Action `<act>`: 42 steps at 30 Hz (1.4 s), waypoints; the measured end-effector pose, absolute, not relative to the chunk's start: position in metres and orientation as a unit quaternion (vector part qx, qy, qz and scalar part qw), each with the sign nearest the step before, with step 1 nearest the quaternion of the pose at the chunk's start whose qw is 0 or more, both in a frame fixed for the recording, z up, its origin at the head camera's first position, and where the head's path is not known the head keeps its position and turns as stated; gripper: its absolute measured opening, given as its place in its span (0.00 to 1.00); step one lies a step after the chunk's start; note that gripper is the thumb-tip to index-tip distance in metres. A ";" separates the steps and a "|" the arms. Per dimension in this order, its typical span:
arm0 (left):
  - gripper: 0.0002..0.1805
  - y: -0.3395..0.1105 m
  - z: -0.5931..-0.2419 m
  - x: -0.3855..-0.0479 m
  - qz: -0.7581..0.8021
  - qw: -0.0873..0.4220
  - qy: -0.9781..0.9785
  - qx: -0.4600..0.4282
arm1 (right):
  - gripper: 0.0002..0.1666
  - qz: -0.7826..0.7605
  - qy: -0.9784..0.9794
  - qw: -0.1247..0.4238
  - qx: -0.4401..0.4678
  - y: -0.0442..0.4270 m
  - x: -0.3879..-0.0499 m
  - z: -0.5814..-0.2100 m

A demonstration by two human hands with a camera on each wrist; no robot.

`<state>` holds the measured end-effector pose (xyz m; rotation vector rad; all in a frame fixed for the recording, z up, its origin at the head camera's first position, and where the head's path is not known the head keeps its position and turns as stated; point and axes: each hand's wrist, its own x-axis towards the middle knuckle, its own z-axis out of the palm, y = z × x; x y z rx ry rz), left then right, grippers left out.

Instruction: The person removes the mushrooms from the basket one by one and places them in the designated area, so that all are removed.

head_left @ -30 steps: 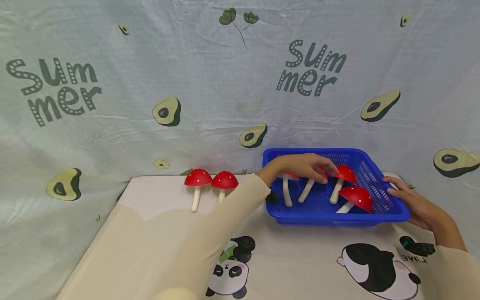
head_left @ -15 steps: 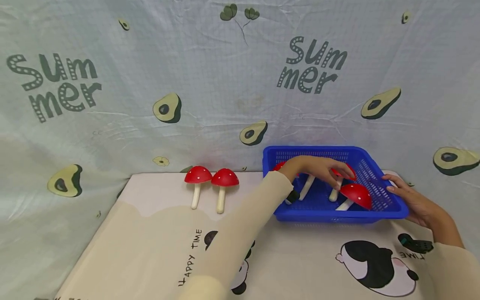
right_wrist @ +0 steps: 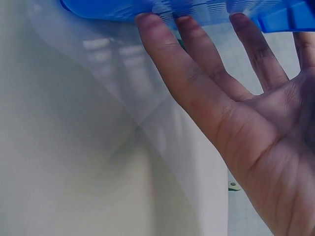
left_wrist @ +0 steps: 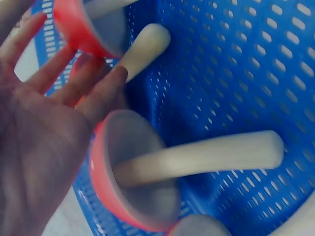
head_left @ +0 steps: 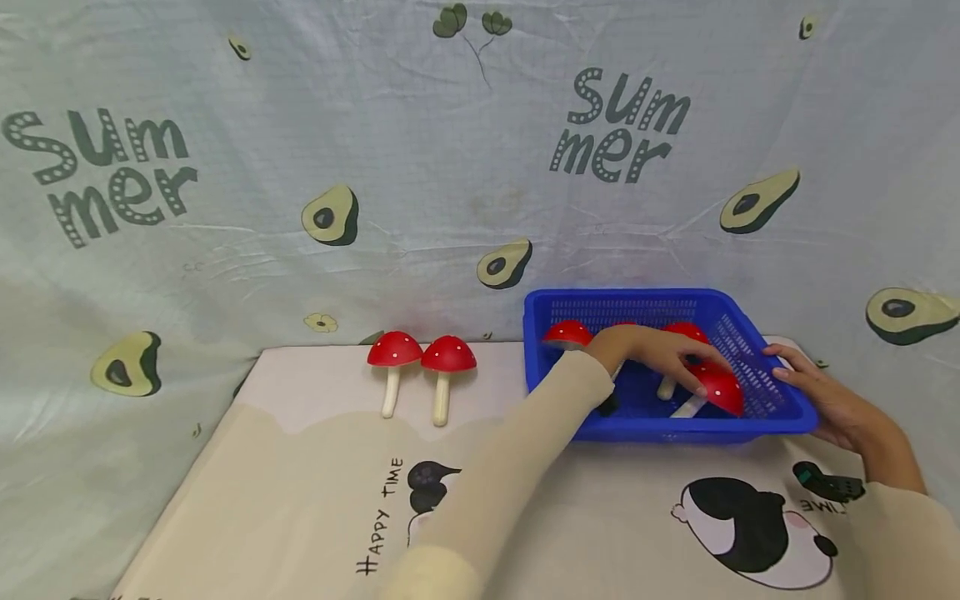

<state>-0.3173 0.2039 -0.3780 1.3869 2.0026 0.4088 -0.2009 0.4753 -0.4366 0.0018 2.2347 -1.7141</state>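
Inside the blue plastic basket point(head_left: 645, 429) lie several toy mushrooms with red, white-dotted caps and pale stems. My left hand point(head_left: 663, 354) reaches over the front-right mushroom point(head_left: 723, 390), its fingertips at the cap. In the left wrist view the fingers of my left hand point(left_wrist: 54, 98) are spread and fairly straight, close to a red cap point(left_wrist: 81, 32); another mushroom point(left_wrist: 197, 160) lies below them. At the basket's right end, my right hand point(head_left: 832, 404) rests its fingertips on the rim. The right wrist view shows the right hand's extended fingers point(right_wrist: 197, 54) touching the basket point(right_wrist: 108, 10).
Two more red mushrooms, one on the left point(head_left: 393, 362) and one beside it point(head_left: 447, 367), lie near the table's back edge, left of the basket. A printed cloth point(head_left: 420, 167) hangs behind. The table cover point(head_left: 300, 500) bears panda drawings.
My left hand has moved right and forward across the basket, from above the middle mushrooms to the front-right one. The right hand stays at the basket's rim.
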 end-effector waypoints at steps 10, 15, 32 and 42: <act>0.39 0.233 -0.371 -0.303 0.046 0.310 0.834 0.454 | 0.23 -0.610 0.776 0.160 0.003 0.475 -0.201 -0.437; 0.41 0.234 -0.374 -0.301 0.054 0.329 0.841 0.427 | 0.23 -0.618 0.770 0.159 0.002 0.474 -0.200 -0.435; 0.45 0.236 -0.375 -0.296 -0.048 0.293 0.824 0.483 | 0.20 -0.620 0.767 0.163 0.000 0.475 -0.199 -0.433; 0.39 0.219 -0.379 -0.309 0.023 0.240 0.810 0.534 | 0.22 -0.616 0.772 0.159 0.006 0.472 -0.200 -0.433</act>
